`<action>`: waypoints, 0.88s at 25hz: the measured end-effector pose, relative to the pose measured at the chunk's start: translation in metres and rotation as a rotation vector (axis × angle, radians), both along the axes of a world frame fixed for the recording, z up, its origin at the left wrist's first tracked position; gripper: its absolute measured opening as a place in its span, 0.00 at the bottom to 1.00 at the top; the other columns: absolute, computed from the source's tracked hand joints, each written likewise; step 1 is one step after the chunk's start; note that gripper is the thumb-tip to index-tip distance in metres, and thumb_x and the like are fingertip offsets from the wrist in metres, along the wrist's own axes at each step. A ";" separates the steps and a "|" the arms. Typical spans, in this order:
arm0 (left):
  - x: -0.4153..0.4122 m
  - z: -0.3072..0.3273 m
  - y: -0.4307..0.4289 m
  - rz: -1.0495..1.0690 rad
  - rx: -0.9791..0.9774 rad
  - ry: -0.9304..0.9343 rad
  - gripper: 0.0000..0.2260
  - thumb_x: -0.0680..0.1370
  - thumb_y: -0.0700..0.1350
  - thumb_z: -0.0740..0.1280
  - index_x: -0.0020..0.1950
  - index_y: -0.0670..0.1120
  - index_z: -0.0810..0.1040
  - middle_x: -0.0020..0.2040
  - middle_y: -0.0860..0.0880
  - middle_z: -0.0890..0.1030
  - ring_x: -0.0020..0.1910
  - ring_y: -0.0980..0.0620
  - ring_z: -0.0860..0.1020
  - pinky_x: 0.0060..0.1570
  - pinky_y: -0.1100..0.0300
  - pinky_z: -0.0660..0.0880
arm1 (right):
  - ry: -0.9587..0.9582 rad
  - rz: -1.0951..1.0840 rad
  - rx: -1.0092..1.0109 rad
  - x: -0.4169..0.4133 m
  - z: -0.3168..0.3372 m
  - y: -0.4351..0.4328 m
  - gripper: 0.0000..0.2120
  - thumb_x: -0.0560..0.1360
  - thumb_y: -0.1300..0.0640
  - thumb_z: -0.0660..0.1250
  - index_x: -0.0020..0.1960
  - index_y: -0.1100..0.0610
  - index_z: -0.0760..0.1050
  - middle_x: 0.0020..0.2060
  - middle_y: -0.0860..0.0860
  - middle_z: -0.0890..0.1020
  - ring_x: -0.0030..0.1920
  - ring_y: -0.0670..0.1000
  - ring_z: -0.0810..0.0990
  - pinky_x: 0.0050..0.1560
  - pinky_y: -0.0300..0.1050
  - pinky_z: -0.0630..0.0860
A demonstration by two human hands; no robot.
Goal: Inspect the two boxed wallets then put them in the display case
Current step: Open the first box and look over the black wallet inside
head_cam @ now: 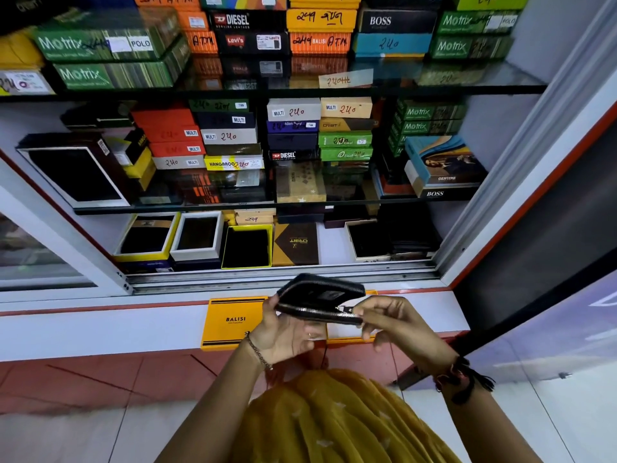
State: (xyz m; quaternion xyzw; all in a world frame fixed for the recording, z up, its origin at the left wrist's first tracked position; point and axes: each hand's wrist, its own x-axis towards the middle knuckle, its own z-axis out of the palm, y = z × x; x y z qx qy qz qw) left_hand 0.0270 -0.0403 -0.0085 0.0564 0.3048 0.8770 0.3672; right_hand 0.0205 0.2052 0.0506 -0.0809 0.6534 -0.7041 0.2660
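Note:
A black zip-around wallet (320,299) is held above the white ledge, partly unzipped and gaping. My left hand (283,332) grips its left end from below. My right hand (384,319) pinches the zipper pull at the wallet's right end. Under the hands lies an orange BALISI box lid (230,322) on the ledge. An orange box base (347,332) with a white lining lies to its right, mostly hidden by the hands and wallet. The display case (283,279) stands open right behind.
Glass shelves in the case hold stacks of wallet boxes such as Motrix (100,45), Diesel (247,21) and Boss (394,21). The bottom shelf has open boxes and an ORBIT box (295,243), with a bare white gap (330,242) beside it. A sliding frame (534,145) bounds the right.

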 end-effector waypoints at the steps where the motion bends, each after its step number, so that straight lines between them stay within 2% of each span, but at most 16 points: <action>1: 0.000 -0.002 -0.005 0.043 -0.043 -0.011 0.35 0.63 0.67 0.73 0.63 0.47 0.80 0.53 0.49 0.82 0.43 0.57 0.79 0.42 0.62 0.82 | 0.020 -0.012 0.012 -0.002 0.005 0.007 0.08 0.72 0.51 0.75 0.46 0.56 0.86 0.35 0.52 0.84 0.33 0.48 0.82 0.27 0.39 0.76; 4: -0.001 -0.003 -0.014 0.227 -0.168 -0.038 0.35 0.57 0.62 0.80 0.58 0.45 0.80 0.47 0.47 0.79 0.37 0.55 0.78 0.35 0.58 0.83 | 0.088 -0.052 0.080 -0.009 0.018 0.029 0.11 0.72 0.49 0.74 0.46 0.57 0.85 0.36 0.52 0.83 0.31 0.48 0.78 0.26 0.39 0.73; 6: -0.004 -0.004 -0.015 0.286 -0.316 -0.004 0.37 0.54 0.58 0.83 0.58 0.46 0.77 0.48 0.47 0.81 0.42 0.54 0.80 0.31 0.59 0.82 | 0.119 -0.037 0.128 -0.008 0.022 0.036 0.18 0.70 0.44 0.75 0.48 0.59 0.84 0.37 0.52 0.84 0.31 0.47 0.77 0.25 0.38 0.71; 7: -0.006 -0.004 -0.013 0.308 -0.399 0.025 0.37 0.54 0.57 0.83 0.59 0.47 0.76 0.50 0.46 0.80 0.45 0.53 0.80 0.29 0.60 0.82 | 0.121 -0.027 0.149 -0.007 0.022 0.034 0.18 0.70 0.44 0.75 0.49 0.58 0.84 0.38 0.52 0.85 0.30 0.46 0.77 0.25 0.38 0.70; 11: -0.011 -0.010 0.011 0.338 -0.807 0.158 0.31 0.61 0.56 0.79 0.59 0.52 0.73 0.56 0.50 0.78 0.46 0.55 0.81 0.25 0.63 0.75 | 0.170 0.023 0.310 -0.002 0.007 0.003 0.06 0.75 0.52 0.74 0.46 0.54 0.85 0.37 0.54 0.86 0.25 0.43 0.74 0.23 0.34 0.66; 13: -0.013 -0.018 0.023 0.307 -1.007 0.265 0.28 0.67 0.54 0.77 0.62 0.52 0.71 0.62 0.50 0.76 0.41 0.54 0.81 0.24 0.63 0.74 | 0.232 0.053 0.360 0.001 -0.006 -0.009 0.05 0.76 0.55 0.74 0.46 0.57 0.85 0.36 0.53 0.85 0.25 0.40 0.74 0.25 0.31 0.68; 15: -0.014 -0.028 0.027 0.293 -1.122 0.312 0.31 0.68 0.56 0.77 0.66 0.53 0.68 0.65 0.55 0.73 0.32 0.58 0.79 0.23 0.64 0.74 | 0.338 0.026 0.504 0.000 -0.018 -0.006 0.04 0.76 0.55 0.73 0.46 0.54 0.86 0.38 0.47 0.87 0.32 0.39 0.80 0.34 0.33 0.74; 16: -0.014 -0.031 0.027 0.279 -1.165 0.328 0.34 0.67 0.59 0.76 0.68 0.55 0.67 0.66 0.56 0.72 0.32 0.59 0.79 0.25 0.65 0.74 | 0.397 -0.005 0.623 -0.001 -0.024 -0.001 0.04 0.75 0.53 0.74 0.46 0.51 0.87 0.39 0.45 0.87 0.37 0.40 0.82 0.39 0.36 0.77; 17: -0.015 -0.033 0.027 0.250 -1.221 0.370 0.37 0.66 0.60 0.76 0.71 0.56 0.65 0.68 0.56 0.71 0.36 0.58 0.79 0.28 0.65 0.75 | 0.455 -0.042 0.745 -0.001 -0.030 0.004 0.03 0.74 0.51 0.74 0.45 0.48 0.87 0.42 0.43 0.86 0.42 0.41 0.82 0.43 0.39 0.78; 19: -0.018 -0.039 0.030 0.154 -1.388 0.532 0.40 0.68 0.63 0.73 0.75 0.57 0.61 0.74 0.54 0.67 0.54 0.52 0.78 0.45 0.61 0.78 | 0.546 -0.094 0.911 -0.001 -0.042 0.009 0.03 0.73 0.50 0.75 0.46 0.47 0.87 0.48 0.43 0.84 0.48 0.43 0.80 0.47 0.40 0.78; 20: -0.019 -0.042 0.033 0.104 -1.485 0.624 0.40 0.69 0.64 0.71 0.77 0.56 0.59 0.75 0.52 0.64 0.64 0.49 0.74 0.55 0.56 0.78 | 0.566 -0.100 0.951 -0.001 -0.050 0.008 0.04 0.73 0.50 0.75 0.47 0.49 0.87 0.52 0.44 0.83 0.52 0.45 0.80 0.49 0.41 0.79; 21: -0.021 -0.044 0.036 0.062 -1.582 0.710 0.40 0.71 0.64 0.68 0.78 0.55 0.57 0.76 0.52 0.61 0.70 0.48 0.68 0.61 0.53 0.76 | 0.572 -0.103 0.975 -0.001 -0.057 0.006 0.05 0.74 0.51 0.75 0.48 0.50 0.87 0.56 0.45 0.83 0.55 0.47 0.80 0.51 0.42 0.79; 22: -0.023 -0.046 0.038 0.029 -1.674 0.787 0.38 0.73 0.64 0.66 0.79 0.53 0.56 0.76 0.51 0.60 0.72 0.47 0.65 0.64 0.52 0.75 | 0.574 -0.107 0.991 -0.002 -0.063 0.004 0.05 0.74 0.52 0.74 0.49 0.51 0.87 0.58 0.45 0.83 0.57 0.48 0.80 0.52 0.42 0.79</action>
